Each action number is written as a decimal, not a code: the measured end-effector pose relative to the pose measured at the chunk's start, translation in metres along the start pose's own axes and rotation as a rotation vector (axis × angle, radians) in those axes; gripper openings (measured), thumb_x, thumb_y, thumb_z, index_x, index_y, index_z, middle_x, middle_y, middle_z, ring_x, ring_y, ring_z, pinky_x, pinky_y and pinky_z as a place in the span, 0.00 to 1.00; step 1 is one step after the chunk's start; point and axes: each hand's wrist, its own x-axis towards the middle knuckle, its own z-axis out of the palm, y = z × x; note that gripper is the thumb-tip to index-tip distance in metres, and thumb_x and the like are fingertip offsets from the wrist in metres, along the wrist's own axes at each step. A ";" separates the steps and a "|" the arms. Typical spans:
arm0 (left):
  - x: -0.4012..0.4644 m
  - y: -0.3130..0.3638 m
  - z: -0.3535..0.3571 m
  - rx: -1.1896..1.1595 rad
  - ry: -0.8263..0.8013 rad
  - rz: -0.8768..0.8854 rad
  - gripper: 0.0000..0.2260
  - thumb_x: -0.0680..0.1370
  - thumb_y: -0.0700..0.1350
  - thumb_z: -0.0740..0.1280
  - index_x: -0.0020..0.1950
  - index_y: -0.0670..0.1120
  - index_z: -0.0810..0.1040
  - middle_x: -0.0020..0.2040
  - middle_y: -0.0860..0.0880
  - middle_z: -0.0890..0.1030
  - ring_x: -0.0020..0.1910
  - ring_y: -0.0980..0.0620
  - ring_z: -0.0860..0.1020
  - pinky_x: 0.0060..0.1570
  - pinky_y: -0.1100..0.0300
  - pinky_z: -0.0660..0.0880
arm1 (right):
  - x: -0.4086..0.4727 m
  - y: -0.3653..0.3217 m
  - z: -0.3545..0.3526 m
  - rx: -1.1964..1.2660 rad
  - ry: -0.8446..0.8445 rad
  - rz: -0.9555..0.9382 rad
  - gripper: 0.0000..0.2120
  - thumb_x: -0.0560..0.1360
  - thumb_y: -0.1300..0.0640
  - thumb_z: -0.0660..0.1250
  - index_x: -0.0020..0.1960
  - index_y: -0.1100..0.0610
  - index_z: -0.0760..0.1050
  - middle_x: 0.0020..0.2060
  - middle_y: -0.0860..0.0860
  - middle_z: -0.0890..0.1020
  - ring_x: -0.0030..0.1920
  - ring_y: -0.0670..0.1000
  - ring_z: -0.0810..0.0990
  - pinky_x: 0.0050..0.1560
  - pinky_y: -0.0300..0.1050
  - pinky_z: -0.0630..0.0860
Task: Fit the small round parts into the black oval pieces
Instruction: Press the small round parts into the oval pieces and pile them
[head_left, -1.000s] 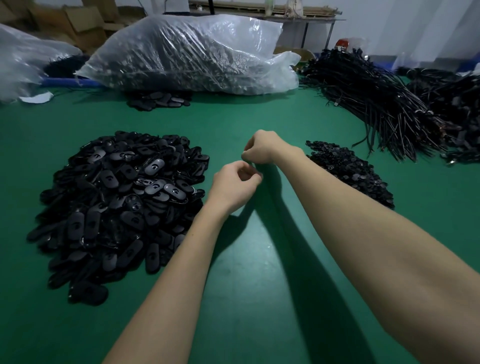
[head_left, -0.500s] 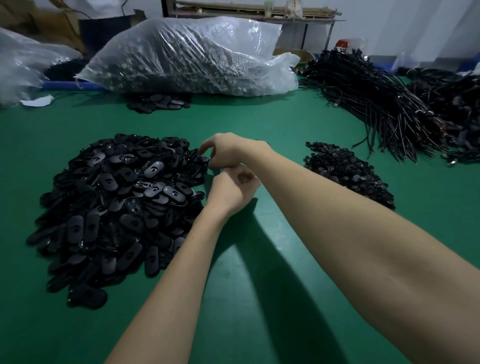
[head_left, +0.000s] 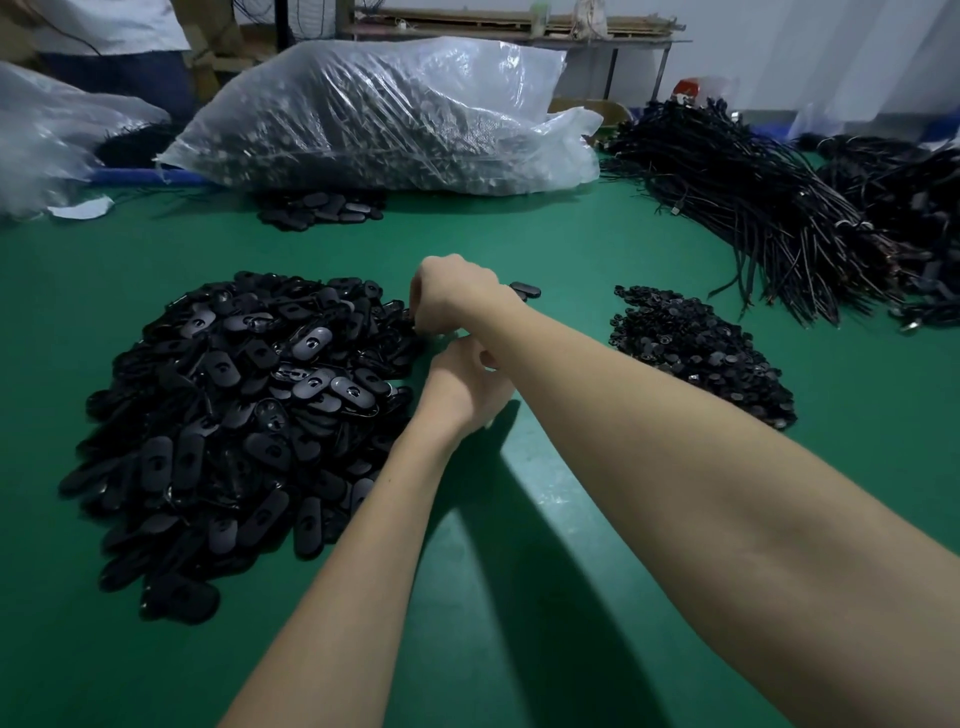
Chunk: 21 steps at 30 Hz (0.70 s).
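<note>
A large heap of black oval pieces (head_left: 244, 431) covers the left part of the green tabletop (head_left: 519, 597), and a smaller heap of small round parts (head_left: 701, 353) lies toward the right edge, well apart from it. The right hand (head_left: 454, 299) reaches across to the inner edge of the oval heap, its fingers curled down at the pieces; whether they pinch one I cannot tell. The left hand (head_left: 467, 387) sits just below it with its fingers curled, and what they hold, if anything, is hidden. One oval piece (head_left: 524, 291) lies alone just past the right hand, and a small group of ovals (head_left: 322, 208) rests near the far edge, before a clear plastic bag (head_left: 384, 114). Judging by the heaps, most of the fitting is left; which ovals are fitted cannot be told.
</note>
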 end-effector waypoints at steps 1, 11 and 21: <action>0.000 0.001 0.000 -0.017 -0.007 -0.008 0.18 0.80 0.37 0.63 0.36 0.54 0.65 0.36 0.56 0.74 0.40 0.52 0.74 0.44 0.66 0.77 | -0.001 0.001 -0.002 0.020 0.016 -0.001 0.14 0.73 0.63 0.67 0.57 0.55 0.82 0.50 0.52 0.84 0.48 0.55 0.83 0.48 0.49 0.81; -0.001 0.004 -0.005 -0.143 0.011 0.024 0.05 0.78 0.48 0.69 0.50 0.49 0.82 0.42 0.51 0.83 0.44 0.50 0.80 0.48 0.56 0.78 | -0.057 0.060 -0.024 0.473 0.240 0.094 0.06 0.75 0.57 0.71 0.47 0.46 0.83 0.48 0.50 0.85 0.49 0.52 0.83 0.53 0.49 0.82; -0.002 0.001 -0.004 -0.171 0.055 0.092 0.11 0.76 0.47 0.72 0.55 0.58 0.76 0.47 0.55 0.84 0.40 0.55 0.83 0.40 0.59 0.79 | -0.116 0.103 0.022 0.917 0.251 0.212 0.07 0.78 0.62 0.71 0.48 0.51 0.85 0.41 0.50 0.87 0.36 0.47 0.85 0.53 0.49 0.84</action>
